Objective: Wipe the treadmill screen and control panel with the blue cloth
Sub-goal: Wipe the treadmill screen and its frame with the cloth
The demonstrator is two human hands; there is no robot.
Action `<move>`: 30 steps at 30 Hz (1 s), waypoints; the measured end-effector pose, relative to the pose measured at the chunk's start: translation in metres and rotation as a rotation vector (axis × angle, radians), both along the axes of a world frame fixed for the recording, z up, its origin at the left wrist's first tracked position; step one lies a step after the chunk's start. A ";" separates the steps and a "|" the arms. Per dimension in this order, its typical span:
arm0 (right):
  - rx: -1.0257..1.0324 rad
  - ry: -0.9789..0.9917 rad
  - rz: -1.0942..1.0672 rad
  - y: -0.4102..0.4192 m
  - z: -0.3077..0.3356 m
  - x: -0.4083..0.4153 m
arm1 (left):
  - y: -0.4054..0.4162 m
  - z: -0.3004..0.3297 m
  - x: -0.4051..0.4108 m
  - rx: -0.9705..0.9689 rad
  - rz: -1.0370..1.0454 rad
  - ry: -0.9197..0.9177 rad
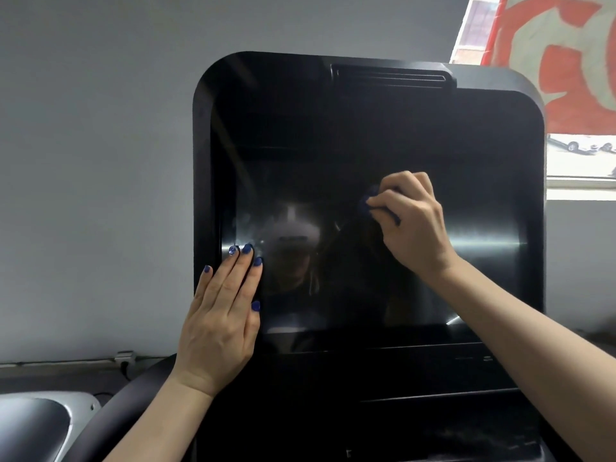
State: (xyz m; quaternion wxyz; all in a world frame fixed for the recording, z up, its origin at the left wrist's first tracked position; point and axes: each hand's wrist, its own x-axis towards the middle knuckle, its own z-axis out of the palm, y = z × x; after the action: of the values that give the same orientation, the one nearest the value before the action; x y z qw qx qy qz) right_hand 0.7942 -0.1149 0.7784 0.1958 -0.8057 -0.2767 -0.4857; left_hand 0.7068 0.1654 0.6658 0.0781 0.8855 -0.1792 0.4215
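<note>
A grey wall (pixel 93 145) fills the left side; low down sits a silver moulded part (pixel 36 418), and a dark curved bar (pixel 133 395) rises beside the left forearm; the left hand (pixel 221 315) lies flat on the lower left edge of the screen (pixel 333 145), fingers straight and close together, blue nails up; smears show on the glass just above its fingertips; the screen is dark and glossy, upright in a black frame with rounded corners; right of centre the right hand (pixel 411 221) has its fingers curled round a bunched blue cloth (pixel 368 203), pressing it against the glass; below the screen lies the dark panel (pixel 433 425); far right, a window (pixel 580 161) with a red-and-white banner (pixel 560 55).
</note>
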 end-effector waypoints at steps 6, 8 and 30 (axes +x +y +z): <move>0.045 0.009 -0.014 0.018 -0.001 0.002 | 0.000 0.000 -0.001 -0.014 -0.002 0.004; -0.006 0.019 0.007 0.016 -0.011 -0.009 | 0.001 -0.001 -0.001 -0.024 -0.005 0.014; 0.007 0.047 0.091 0.063 -0.008 -0.004 | 0.002 -0.007 -0.004 -0.071 0.005 0.014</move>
State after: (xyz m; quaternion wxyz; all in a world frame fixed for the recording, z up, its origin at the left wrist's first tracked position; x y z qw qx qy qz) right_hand 0.7902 -0.0522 0.7704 0.2268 -0.8029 -0.3066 -0.4582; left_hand 0.7031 0.1673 0.6591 0.1097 0.8854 -0.1614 0.4218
